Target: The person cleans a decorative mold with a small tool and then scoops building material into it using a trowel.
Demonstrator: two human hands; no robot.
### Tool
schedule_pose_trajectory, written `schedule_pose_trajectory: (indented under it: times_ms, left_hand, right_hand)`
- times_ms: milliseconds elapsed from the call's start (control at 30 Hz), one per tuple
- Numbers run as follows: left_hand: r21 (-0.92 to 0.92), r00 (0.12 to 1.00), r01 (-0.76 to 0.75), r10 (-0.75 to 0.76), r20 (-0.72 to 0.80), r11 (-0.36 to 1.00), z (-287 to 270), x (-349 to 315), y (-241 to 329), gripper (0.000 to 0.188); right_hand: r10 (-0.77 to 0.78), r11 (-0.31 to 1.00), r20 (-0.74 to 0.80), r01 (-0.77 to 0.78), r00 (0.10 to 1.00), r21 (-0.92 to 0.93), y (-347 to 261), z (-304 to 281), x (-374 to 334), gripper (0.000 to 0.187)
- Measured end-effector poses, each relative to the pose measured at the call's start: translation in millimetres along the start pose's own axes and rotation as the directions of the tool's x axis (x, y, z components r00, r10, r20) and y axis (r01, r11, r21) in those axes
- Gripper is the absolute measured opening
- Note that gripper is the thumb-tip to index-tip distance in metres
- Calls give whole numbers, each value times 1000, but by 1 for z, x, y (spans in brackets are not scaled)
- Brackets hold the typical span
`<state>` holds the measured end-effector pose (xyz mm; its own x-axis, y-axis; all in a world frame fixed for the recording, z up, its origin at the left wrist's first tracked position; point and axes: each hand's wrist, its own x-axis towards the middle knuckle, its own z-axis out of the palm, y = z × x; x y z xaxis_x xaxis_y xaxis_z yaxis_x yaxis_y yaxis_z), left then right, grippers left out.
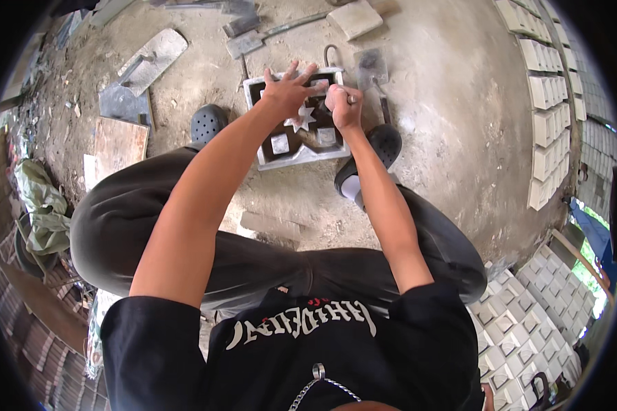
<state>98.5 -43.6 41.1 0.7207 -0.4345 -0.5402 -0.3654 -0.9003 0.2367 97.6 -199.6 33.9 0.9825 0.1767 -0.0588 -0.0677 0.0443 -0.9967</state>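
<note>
On the floor between my shoes lies a pale metal-framed mould (301, 162) with a dark inside. A star-shaped piece (306, 120) stands at its middle, and small square pieces (280, 144) sit near its corners. My left hand (288, 92) is spread over the far left part of the mould, fingers stretched out, holding nothing. At the far right of the mould, my right hand (343, 107) is closed in a fist. What the fist holds, if anything, I cannot make out. Both hands hide part of the mould's inside.
A long trowel (154, 60), a grey plate (125, 103) and a board (120, 145) lie at the left. Beyond the mould are a pale slab (355, 19) and flat tools. A handled tool (384, 109) lies right of it. White blocks (548, 130) are stacked at the right.
</note>
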Motion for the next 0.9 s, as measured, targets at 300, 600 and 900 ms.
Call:
schedule_pose_trajectory:
  times_ms: [300, 600, 900]
  left_hand:
    - [-15, 1000, -3, 4, 27, 1000, -5, 15, -13, 105]
    - [33, 999, 14, -12, -40, 999, -2, 12, -9, 106]
    - [27, 999, 6, -4, -50, 1000, 0, 10, -9, 106]
  right_hand:
    - [-127, 988, 61, 131, 990, -78, 12, -2, 6, 33]
    - [-319, 948, 88, 317, 944, 40, 19, -2, 6, 36]
    - [-321, 907, 110, 339, 941, -250, 10, -11, 0, 33]
